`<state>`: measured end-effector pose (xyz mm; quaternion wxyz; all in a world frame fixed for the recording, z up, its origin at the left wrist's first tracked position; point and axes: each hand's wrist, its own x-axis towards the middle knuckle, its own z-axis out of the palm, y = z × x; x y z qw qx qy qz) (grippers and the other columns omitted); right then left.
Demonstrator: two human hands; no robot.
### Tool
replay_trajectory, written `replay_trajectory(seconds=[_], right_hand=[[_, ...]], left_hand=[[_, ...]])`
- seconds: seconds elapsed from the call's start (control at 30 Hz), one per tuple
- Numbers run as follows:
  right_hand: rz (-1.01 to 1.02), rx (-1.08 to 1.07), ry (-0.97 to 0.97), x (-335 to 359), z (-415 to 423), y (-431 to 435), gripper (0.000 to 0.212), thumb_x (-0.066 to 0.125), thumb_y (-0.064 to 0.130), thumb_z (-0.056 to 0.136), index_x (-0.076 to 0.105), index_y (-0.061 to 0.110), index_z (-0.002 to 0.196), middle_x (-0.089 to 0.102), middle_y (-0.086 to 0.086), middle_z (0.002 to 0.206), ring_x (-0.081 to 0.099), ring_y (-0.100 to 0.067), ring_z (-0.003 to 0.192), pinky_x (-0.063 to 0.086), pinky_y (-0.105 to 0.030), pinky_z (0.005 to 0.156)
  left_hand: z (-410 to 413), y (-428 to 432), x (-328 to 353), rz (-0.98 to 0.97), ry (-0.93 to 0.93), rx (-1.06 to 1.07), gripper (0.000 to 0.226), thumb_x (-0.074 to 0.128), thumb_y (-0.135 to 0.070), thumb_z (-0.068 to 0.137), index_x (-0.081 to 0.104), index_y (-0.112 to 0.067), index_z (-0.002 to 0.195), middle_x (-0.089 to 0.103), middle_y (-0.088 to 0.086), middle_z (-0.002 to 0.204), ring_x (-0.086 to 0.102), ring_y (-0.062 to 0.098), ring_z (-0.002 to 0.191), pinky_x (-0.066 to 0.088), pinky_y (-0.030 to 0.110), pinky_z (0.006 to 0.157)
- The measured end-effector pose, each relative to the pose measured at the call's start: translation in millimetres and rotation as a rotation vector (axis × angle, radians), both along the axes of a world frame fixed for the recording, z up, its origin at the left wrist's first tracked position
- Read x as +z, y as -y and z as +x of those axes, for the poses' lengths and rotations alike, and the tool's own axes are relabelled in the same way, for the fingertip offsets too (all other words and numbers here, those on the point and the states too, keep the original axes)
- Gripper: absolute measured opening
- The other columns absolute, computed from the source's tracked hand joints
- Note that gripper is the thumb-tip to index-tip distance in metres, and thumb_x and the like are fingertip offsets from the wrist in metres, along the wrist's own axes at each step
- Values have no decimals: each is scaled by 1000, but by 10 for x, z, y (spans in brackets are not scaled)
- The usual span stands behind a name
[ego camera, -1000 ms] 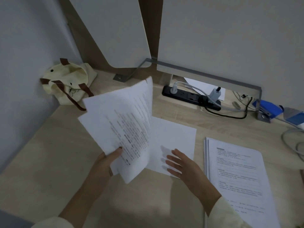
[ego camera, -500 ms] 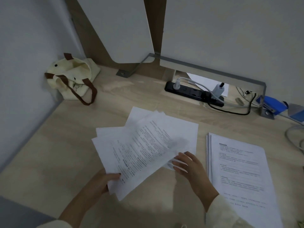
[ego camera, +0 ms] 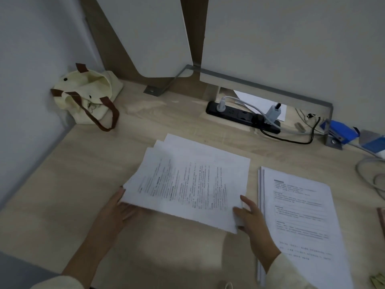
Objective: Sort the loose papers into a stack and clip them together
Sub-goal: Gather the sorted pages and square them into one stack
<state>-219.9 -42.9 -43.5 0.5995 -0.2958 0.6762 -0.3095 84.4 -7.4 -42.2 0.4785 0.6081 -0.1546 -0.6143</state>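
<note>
A loose fan of printed papers [ego camera: 187, 180] lies uneven on the wooden desk [ego camera: 62, 184], slightly lifted at its near edge. My left hand [ego camera: 115, 211] holds the near left corner, fingers beneath the sheets and thumb at the edge. Over at the near right corner my right hand [ego camera: 253, 220] pinches the same sheets, thumb on top. A squared stack of printed papers [ego camera: 302, 215] lies flat just right of my right hand. I see no clip; a blue stapler [ego camera: 341, 131] sits at the back right.
A cream tote bag [ego camera: 87, 99] with brown straps slumps in the back left corner. A black power strip [ego camera: 243, 116] with plugs and cables runs along the back. Grey cables [ego camera: 370, 178] loop at the right edge. White panels rise behind the desk.
The sheets my left hand held upright have come down flat onto the sheet on the desk. My right hand moved from resting on that sheet to gripping the pile's near right corner.
</note>
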Motion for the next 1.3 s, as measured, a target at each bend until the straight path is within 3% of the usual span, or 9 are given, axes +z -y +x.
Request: replay_trajectory(seconds=[0.1,0.27,0.43,0.6,0.77,0.9,1.1,1.23,1.3], right_hand=[[70,173,41,-12,178,-128,33,53,4,89,49,12,121,67,0,90,65,-16,79,53,-22,59],[180,404,150,-24,355,-236,25,57,15,89,59,14,113,70,-9,103,70,-17,81,57,-26,76],[115,-56,343,-64,147,-63,26,45,24,94,64,6,98,72,-11,88,68,-27,83,58,-34,70],[73,-78,357,-75,39,14,24,43,17,94,61,10,109,67,-11,102,63,-28,92,58,-29,66],[-41,-187,4,-124,41,61,28,39,9,95,61,8,113,65,-16,102,64,-24,80,53,-21,54],[-220,-444,-46,98,-86,236,27,38,7,95,60,10,111,62,-10,100,60,-26,87,52,-24,60],[-354,-407,349,744,-239,466,28,39,9,95,64,22,99,70,6,93,66,-4,76,56,-17,65],[-361,-241,588,1132,-120,591,25,39,11,94,60,17,107,69,8,80,65,-1,66,54,-15,60],[-363,-184,656,1244,-46,615,28,46,15,87,61,17,111,68,6,83,65,-1,67,56,-16,66]], left_hand=[[-211,-12,-96,64,-37,-97,29,51,-42,87,58,-30,113,73,-9,101,69,12,94,48,24,74],[-465,-8,-230,166,85,-139,31,50,-20,92,60,-9,120,70,8,110,67,21,97,54,22,70],[-363,53,-221,196,80,-156,27,47,-14,93,61,-3,115,69,11,108,66,24,96,53,27,73],[-173,17,-217,172,64,-235,19,45,-12,93,63,-13,102,76,2,90,72,16,79,57,22,58],[-75,23,-271,249,201,-193,26,42,-17,96,59,-7,113,71,9,97,67,28,89,53,37,76],[22,20,-297,286,261,-104,29,40,-9,96,55,-2,119,65,14,100,62,30,90,49,40,83],[113,81,-239,333,292,-144,34,41,4,90,53,-1,122,61,20,117,59,38,104,48,48,92],[35,118,-178,344,244,-181,25,40,8,87,56,0,104,63,17,96,59,29,80,49,34,66],[-2,129,-160,345,228,-186,24,40,7,87,56,-1,103,63,15,92,59,28,78,47,33,63]])
